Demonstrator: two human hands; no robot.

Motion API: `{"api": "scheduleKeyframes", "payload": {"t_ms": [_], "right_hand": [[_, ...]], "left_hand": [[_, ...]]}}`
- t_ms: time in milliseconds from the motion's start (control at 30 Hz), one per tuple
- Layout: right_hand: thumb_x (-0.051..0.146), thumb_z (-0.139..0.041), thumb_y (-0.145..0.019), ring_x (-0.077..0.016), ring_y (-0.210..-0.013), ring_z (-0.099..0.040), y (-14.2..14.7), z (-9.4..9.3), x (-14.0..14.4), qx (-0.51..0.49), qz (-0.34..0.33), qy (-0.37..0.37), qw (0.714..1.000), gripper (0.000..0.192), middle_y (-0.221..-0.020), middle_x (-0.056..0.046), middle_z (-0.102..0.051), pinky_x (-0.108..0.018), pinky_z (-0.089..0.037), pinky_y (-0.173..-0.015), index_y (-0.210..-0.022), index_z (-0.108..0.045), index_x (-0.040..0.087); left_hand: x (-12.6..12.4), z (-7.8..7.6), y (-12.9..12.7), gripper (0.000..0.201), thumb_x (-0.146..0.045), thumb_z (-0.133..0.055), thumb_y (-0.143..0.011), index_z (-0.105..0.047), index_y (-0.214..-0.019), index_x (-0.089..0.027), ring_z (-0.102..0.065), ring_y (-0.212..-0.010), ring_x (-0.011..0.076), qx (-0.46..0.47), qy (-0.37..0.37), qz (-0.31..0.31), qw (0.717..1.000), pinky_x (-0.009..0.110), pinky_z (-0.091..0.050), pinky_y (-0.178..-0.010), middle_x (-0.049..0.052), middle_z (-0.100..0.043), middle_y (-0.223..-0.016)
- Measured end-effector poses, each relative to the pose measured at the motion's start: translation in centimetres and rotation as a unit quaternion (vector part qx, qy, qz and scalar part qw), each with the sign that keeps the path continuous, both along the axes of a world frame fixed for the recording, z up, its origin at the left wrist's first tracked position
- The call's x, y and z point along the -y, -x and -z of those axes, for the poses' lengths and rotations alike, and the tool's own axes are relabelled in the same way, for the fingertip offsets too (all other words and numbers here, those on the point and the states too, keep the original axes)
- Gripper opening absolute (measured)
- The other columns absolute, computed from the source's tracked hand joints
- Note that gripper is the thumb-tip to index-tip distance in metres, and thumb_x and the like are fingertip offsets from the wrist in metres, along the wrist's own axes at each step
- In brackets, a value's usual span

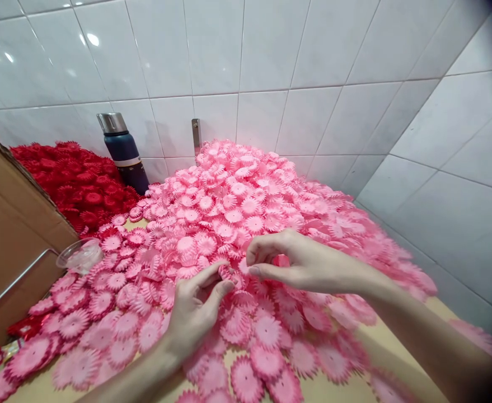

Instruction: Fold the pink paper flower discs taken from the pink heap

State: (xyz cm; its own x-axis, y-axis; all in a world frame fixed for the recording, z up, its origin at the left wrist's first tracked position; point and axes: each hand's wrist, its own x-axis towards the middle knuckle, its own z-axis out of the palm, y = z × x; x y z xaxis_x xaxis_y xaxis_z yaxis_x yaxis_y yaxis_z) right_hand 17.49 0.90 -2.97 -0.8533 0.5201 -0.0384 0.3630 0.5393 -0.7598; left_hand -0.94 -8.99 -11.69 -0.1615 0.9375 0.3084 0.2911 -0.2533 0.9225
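Between the thumb and fingers of my left hand (195, 308) is a small pink scalloped petal disc (225, 272), seen nearly edge-on. Just to its right, my right hand (298, 260) is curled in a pinch, thumb and fingertips close together; anything between them is too small to make out. Both hands hover over a large heap of pink petal discs (233, 215) with fringed, darker edges and tiny centre holes. Flat discs (247, 379) lie loose on the yellowish tabletop (321, 386) below my hands.
At the back left rises a pile of red petal discs (82, 182), beside a dark blue bottle (126, 154) with a steel cap. A clear plastic tub (67, 258) stands near the cardboard box (14, 235) on the left. White tiled walls (266, 50) bound the back and right.
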Motion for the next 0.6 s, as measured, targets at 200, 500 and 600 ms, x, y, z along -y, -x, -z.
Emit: {"api": "scheduleKeyframes", "payload": {"t_ms": [200, 500, 600], "right_hand": [[0.026, -0.054, -0.09, -0.0163, -0.074, -0.064, 0.07, 0.09, -0.12, 0.008, -0.001, -0.002, 1.0, 0.013, -0.084, -0.003, -0.071, -0.029, -0.048, -0.068, -0.09, -0.065, 0.019], [0.03, -0.054, -0.091, -0.0145, -0.07, -0.06, 0.33, 0.19, 0.04, 0.019, 0.001, 0.001, 1.0, 0.016, -0.08, -0.002, -0.069, -0.027, -0.045, -0.062, -0.087, -0.065, 0.018], [0.035, -0.053, -0.092, -0.0133, -0.065, -0.056, 0.54, 0.26, 0.15, 0.03, 0.0, 0.003, 1.0, 0.024, -0.076, -0.002, -0.066, -0.026, -0.043, -0.058, -0.085, -0.066, 0.017]], "left_hand": [[-0.12, 0.0, 0.08, 0.017, -0.024, -0.063, -0.087, -0.072, -0.099, -0.017, -0.066, -0.069, 0.0157, 0.014, 0.014, -0.004, 1.0, 0.023, -0.055, -0.061, 0.002, -0.07, -0.073], [-0.08, 0.42, 0.11, 0.024, -0.023, -0.065, -0.085, -0.071, -0.107, -0.016, -0.07, -0.07, 0.017, -0.015, 0.013, -0.014, 1.0, 0.025, -0.059, -0.062, 0.005, -0.076, -0.082], [-0.03, 0.56, 0.1, 0.036, -0.019, -0.067, -0.084, -0.066, -0.119, -0.017, -0.072, -0.088, 0.0199, -0.037, -0.012, 0.017, 0.999, 0.03, -0.06, -0.079, 0.008, -0.075, -0.104]]}}
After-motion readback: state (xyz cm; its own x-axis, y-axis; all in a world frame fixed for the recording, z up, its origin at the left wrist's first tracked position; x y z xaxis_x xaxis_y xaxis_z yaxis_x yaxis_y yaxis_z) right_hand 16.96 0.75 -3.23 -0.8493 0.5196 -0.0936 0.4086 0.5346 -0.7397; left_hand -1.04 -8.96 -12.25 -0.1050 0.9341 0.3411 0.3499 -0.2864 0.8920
